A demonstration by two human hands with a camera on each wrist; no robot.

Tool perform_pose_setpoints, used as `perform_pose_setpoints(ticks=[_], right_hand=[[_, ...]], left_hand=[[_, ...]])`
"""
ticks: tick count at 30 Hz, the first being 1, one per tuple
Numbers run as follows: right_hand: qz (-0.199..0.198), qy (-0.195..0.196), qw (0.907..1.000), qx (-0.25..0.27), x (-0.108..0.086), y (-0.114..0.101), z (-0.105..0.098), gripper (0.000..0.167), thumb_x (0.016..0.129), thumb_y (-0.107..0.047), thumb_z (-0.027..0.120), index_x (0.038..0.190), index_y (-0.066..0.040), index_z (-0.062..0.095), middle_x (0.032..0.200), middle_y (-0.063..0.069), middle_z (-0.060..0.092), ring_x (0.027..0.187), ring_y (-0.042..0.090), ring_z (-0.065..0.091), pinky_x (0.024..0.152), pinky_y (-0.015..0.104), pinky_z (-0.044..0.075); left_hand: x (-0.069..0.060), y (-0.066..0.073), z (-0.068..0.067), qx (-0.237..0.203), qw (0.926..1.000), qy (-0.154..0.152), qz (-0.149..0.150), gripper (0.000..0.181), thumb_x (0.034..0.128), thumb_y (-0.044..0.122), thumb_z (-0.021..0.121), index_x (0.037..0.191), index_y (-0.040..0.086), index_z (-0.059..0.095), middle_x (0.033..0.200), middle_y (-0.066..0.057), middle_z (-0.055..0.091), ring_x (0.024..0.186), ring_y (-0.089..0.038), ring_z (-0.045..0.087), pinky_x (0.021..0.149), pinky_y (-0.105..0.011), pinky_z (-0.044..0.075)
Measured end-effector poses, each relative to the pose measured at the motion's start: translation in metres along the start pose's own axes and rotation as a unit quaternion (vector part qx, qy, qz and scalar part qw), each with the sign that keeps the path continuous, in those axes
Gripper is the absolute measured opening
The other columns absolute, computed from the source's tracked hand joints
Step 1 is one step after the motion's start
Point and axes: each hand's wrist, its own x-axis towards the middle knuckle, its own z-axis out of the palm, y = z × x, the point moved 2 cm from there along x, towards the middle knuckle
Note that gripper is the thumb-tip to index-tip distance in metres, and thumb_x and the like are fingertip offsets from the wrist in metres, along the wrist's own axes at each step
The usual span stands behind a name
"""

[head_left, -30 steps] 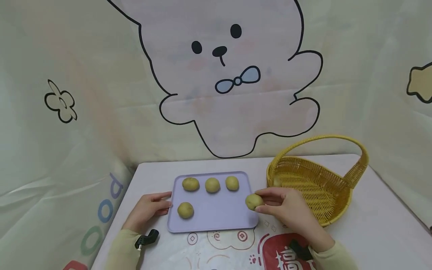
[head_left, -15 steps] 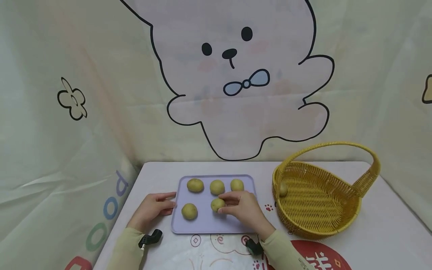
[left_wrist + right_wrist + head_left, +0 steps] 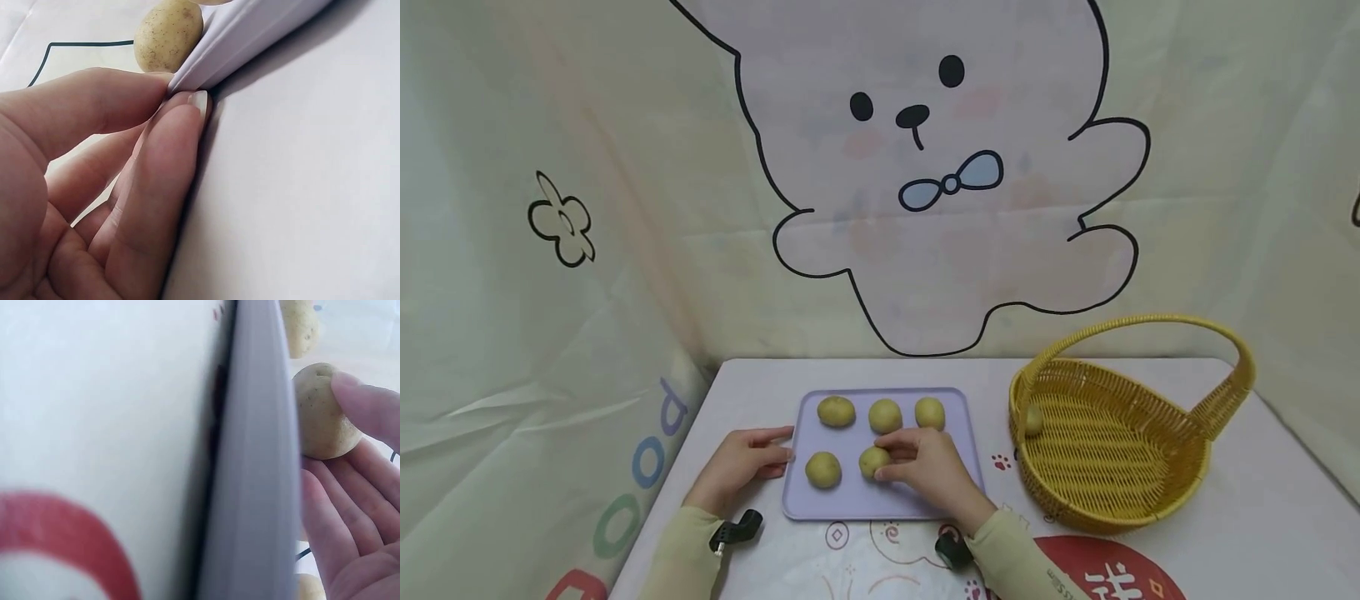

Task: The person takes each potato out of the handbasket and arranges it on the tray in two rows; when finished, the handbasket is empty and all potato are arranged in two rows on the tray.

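Note:
My right hand (image 3: 928, 467) holds a small potato (image 3: 871, 461) between thumb and fingers, in the front middle of the lilac tray (image 3: 880, 507). In the right wrist view the thumb lies on this potato (image 3: 322, 412) with the fingers across from it; the tray's wall (image 3: 259, 456) hides part of the scene. My left hand (image 3: 737, 462) pinches the tray's left rim, and its wrist view shows thumb and fingers on either side of that edge (image 3: 215, 53). A potato (image 3: 823, 470) lies at the front left of the tray. A row of potatoes (image 3: 885, 416) spans its back half.
A yellow wicker basket (image 3: 1105, 467) with a tall arched handle stands right of the tray. One potato (image 3: 1033, 419) lies inside at its left. Behind the table (image 3: 760, 379) hangs a printed curtain (image 3: 730, 308).
My right hand has carried the potato leftward from beside the basket to the tray's front middle. The left hand keeps its grip on the rim. The view has shifted slightly.

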Motion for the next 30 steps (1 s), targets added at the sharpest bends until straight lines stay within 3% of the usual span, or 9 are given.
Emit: perform_pose_setpoints(ticks=[6,11,18,30], right_hand=[[-0.008,-0.008,0.9999,-0.01,-0.002,0.003,0.003,0.041,0.078,-0.01,0.096,0.117,-0.007,0.082,0.111,0.01,0.083,0.102,0.02,0.081,0.09,0.028,0.066],[-0.012,-0.02,0.9996,-0.014,-0.002,0.002,0.002,0.044,0.078,-0.007,0.096,0.119,-0.005,0.081,0.113,0.011,0.083,0.103,0.021,0.081,0.091,0.031,0.066],[-0.007,-0.042,0.9988,-0.026,-0.002,-0.002,-0.002,0.049,0.077,-0.005,0.096,0.122,0.0,0.078,0.112,0.012,0.082,0.102,0.021,0.08,0.092,0.035,0.066],[-0.001,-0.055,0.9977,-0.04,-0.001,-0.003,-0.007,0.044,0.077,-0.005,0.096,0.118,-0.005,0.08,0.111,0.01,0.082,0.1,0.019,0.079,0.088,0.026,0.065]], left_hand=[[-0.002,-0.002,0.002,0.006,1.0,-0.003,-0.004,0.057,0.0896,0.015,0.086,0.143,0.006,0.07,0.094,-0.003,0.076,0.081,-0.009,0.074,0.076,-0.023,0.065],[-0.004,-0.001,0.002,0.002,0.9999,0.007,-0.013,0.055,0.0886,0.014,0.087,0.141,0.006,0.072,0.095,-0.005,0.078,0.083,-0.012,0.076,0.076,-0.024,0.066],[-0.003,0.002,0.001,0.003,1.0,-0.002,-0.004,0.056,0.0899,0.015,0.086,0.143,0.004,0.07,0.097,-0.005,0.077,0.083,-0.01,0.076,0.077,-0.023,0.066],[-0.004,0.004,0.001,0.004,0.9999,0.001,-0.012,0.055,0.0912,0.016,0.086,0.143,0.007,0.071,0.095,-0.004,0.076,0.083,-0.011,0.074,0.076,-0.023,0.065]])
